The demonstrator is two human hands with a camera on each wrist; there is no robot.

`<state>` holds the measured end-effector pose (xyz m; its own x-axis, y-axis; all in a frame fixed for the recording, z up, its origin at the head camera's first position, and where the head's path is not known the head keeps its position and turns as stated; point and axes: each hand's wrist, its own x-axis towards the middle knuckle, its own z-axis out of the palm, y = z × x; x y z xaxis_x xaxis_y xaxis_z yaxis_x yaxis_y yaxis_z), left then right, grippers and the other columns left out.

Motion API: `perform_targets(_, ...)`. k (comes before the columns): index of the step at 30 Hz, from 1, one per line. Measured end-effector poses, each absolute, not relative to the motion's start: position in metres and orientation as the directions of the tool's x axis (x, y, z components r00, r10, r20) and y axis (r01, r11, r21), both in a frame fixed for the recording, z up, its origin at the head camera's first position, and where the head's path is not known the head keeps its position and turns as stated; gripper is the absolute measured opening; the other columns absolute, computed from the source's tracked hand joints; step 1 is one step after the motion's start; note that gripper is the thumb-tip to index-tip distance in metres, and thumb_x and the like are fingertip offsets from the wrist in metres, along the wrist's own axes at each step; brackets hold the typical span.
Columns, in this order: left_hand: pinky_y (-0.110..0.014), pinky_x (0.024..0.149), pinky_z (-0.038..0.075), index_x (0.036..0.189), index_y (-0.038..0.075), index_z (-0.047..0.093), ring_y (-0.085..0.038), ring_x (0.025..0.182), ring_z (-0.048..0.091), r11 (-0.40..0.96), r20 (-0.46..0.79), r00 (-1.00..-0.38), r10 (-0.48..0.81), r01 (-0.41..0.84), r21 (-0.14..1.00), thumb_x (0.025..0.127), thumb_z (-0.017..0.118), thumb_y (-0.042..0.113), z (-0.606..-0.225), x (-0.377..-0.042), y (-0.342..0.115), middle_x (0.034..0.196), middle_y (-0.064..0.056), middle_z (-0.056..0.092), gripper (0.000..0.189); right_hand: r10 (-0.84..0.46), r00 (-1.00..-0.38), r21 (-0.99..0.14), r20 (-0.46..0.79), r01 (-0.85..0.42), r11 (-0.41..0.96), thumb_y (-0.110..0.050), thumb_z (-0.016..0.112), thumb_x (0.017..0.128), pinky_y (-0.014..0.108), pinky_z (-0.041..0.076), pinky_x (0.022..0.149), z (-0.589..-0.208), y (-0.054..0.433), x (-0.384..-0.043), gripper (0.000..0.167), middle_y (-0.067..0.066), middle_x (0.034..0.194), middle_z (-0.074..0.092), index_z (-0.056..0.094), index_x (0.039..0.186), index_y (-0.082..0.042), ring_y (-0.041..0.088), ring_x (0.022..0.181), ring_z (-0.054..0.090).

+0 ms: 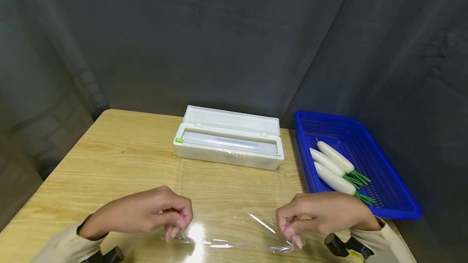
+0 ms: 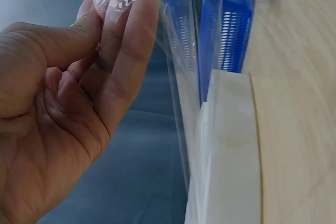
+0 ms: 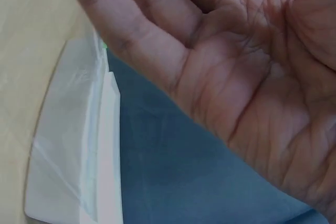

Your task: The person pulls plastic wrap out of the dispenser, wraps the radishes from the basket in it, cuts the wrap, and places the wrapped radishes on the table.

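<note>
Dark curtain (image 1: pixel 219 39) behind one wood table (image 1: pixel 139 165). Landmark: white box (image 1: pixel 226 158), lid (image 1: pixel 232 119) up, probably so one film roll (image 1: pixel 230 143) inside feeds freely. Near side of box: left hand (image 1: pixel 157 210) and right hand (image 1: pixel 325 212), apart, each pinching one clear film sheet (image 1: pixel 221 246), likely for tension. Right of box: one blue basket (image 1: pixel 395 173), three white radishes (image 1: pixel 334 180) inside, presumably within reach.

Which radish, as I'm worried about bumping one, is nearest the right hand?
The lowest radish in the head view, just beyond the right hand; the middle radish and top radish lie farther away.
</note>
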<state>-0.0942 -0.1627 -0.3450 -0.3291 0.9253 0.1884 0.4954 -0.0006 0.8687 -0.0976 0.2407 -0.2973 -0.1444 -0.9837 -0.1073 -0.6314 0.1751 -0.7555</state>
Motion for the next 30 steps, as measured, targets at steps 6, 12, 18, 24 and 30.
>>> perform_targets(6,-0.023,0.056,0.058,0.092,0.008,0.061,0.011,0.070,0.055,0.059,0.114,-0.357,0.927,0.439,0.896,0.109,0.053,0.011,-0.354,-0.091,-0.159,0.072,-0.005,0.063,0.019,-0.971,-0.152,-0.772,-0.185,-0.589,0.240,-0.011,0.048,0.112,0.013,0.054,0.073,-0.310,0.236,-0.097,0.018,0.000,0.078,0.072,0.060,0.098,-0.011,-0.014,0.080,0.058)
perform_targets(12,-0.021,0.057,0.057,0.091,0.010,0.061,0.012,0.070,0.053,0.095,0.084,-0.359,0.929,0.452,0.887,0.110,0.053,0.012,-0.363,-0.090,-0.156,0.072,-0.002,0.063,0.021,-0.961,-0.155,-0.781,-0.227,-0.560,0.275,-0.008,0.048,0.111,0.014,0.054,0.072,-0.321,0.236,-0.097,0.018,0.003,0.077,0.072,0.060,0.097,-0.009,-0.014,0.079,0.060)
perform_targets(18,-0.016,0.059,0.054,0.090,0.012,0.060,0.013,0.069,0.051,0.120,0.076,-0.346,0.935,0.511,0.851,0.110,0.052,0.014,-0.372,-0.091,-0.158,0.071,0.001,0.064,0.022,-0.951,-0.135,-0.791,-0.277,-0.529,0.305,-0.008,0.049,0.110,0.013,0.054,0.073,-0.332,0.229,-0.096,0.018,0.005,0.077,0.072,0.061,0.097,-0.007,-0.013,0.076,0.059)
perform_targets(24,-0.016,0.058,0.053,0.089,0.012,0.060,0.014,0.067,0.050,0.142,0.070,-0.354,0.933,0.537,0.831,0.109,0.054,0.015,-0.381,-0.091,-0.159,0.070,0.002,0.063,0.021,-0.928,-0.122,-0.799,-0.352,-0.478,0.366,-0.002,0.052,0.108,0.017,0.058,0.072,-0.343,0.221,-0.095,0.015,0.008,0.081,0.073,0.062,0.097,-0.003,-0.014,0.076,0.059)
perform_targets(30,-0.013,0.056,0.052,0.086,0.011,0.057,0.015,0.067,0.047,0.155,0.064,-0.357,0.932,0.552,0.819,0.109,0.055,0.013,-0.391,-0.089,-0.159,0.070,0.004,0.060,0.023,-0.901,-0.143,-0.766,-0.409,-0.483,0.424,0.004,0.058,0.101,0.016,0.058,0.071,-0.356,0.215,-0.094,0.012,0.005,0.079,0.072,0.064,0.094,-0.003,-0.013,0.073,0.056)
